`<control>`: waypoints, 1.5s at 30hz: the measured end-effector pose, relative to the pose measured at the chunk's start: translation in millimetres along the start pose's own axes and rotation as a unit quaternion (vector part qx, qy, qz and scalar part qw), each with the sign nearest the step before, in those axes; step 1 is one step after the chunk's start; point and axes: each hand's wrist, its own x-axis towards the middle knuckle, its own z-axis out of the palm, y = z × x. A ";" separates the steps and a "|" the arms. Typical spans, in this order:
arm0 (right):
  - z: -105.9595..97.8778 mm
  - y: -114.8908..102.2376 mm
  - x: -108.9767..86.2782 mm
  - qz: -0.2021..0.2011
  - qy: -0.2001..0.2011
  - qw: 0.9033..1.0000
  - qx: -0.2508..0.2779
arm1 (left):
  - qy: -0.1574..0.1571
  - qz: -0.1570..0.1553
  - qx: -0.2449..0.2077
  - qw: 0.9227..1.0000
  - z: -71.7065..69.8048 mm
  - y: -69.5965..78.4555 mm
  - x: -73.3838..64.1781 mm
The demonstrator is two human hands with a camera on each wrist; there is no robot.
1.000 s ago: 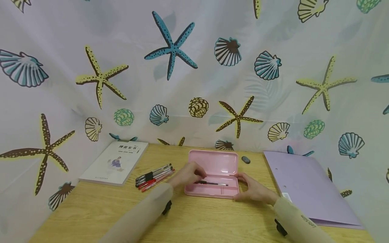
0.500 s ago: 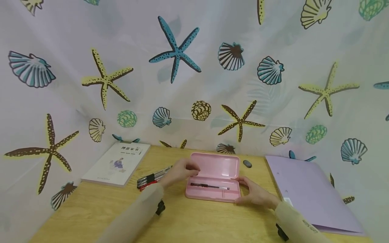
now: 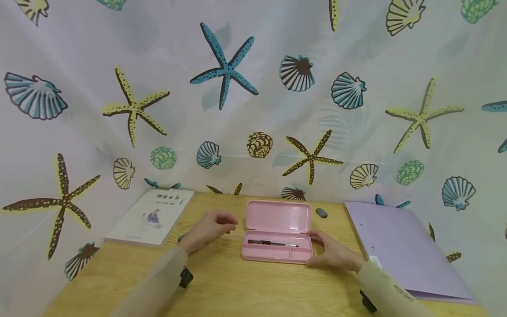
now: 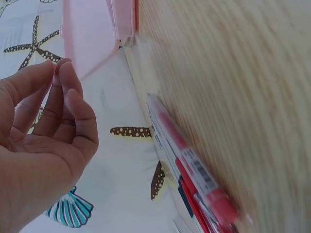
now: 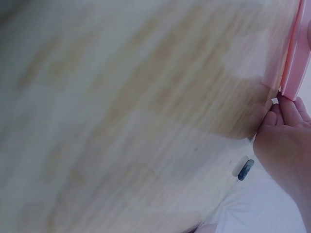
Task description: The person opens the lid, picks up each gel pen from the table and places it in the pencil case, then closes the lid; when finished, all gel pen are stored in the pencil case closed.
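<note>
An open pink pencil case (image 3: 277,215) lies on the wooden desk, one black pen (image 3: 273,242) in its tray. My right hand (image 3: 314,248) rests against the case's right end, thumb and fingers relaxed; in the right wrist view its fingertips (image 5: 286,104) touch the case's edge (image 5: 294,63). My left hand (image 3: 227,226) hovers left of the case, fingers loosely curled and holding nothing. It covers most of a bundle of red and black pens (image 4: 194,179), which lie just below it in the left wrist view, with the case (image 4: 92,34) beyond.
A white book (image 3: 150,215) lies at the desk's back left. A lilac folder (image 3: 400,246) covers the right side. A small dark eraser (image 3: 321,213) sits behind the case's right corner. A seashell-print curtain closes off the back and sides.
My left hand has left the pen in the case's tray and drawn back left, over the loose pens. The right hand has stayed at the case's end.
</note>
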 end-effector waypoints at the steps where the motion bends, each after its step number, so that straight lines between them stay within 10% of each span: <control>1: -0.3 0.0 -0.1 -0.001 0.000 1.000 0.000 | 0.002 -0.003 -0.006 1.000 -1.9 -0.7 -2.0; 15: -1.1 -1.7 -0.3 -0.009 -0.004 1.000 0.009 | -0.001 0.039 0.084 0.996 -26.1 -8.5 -22.0; 45: -1.6 -1.1 -0.6 -0.018 -0.007 1.000 0.007 | -0.021 -0.002 0.170 0.985 -34.7 -33.2 -32.3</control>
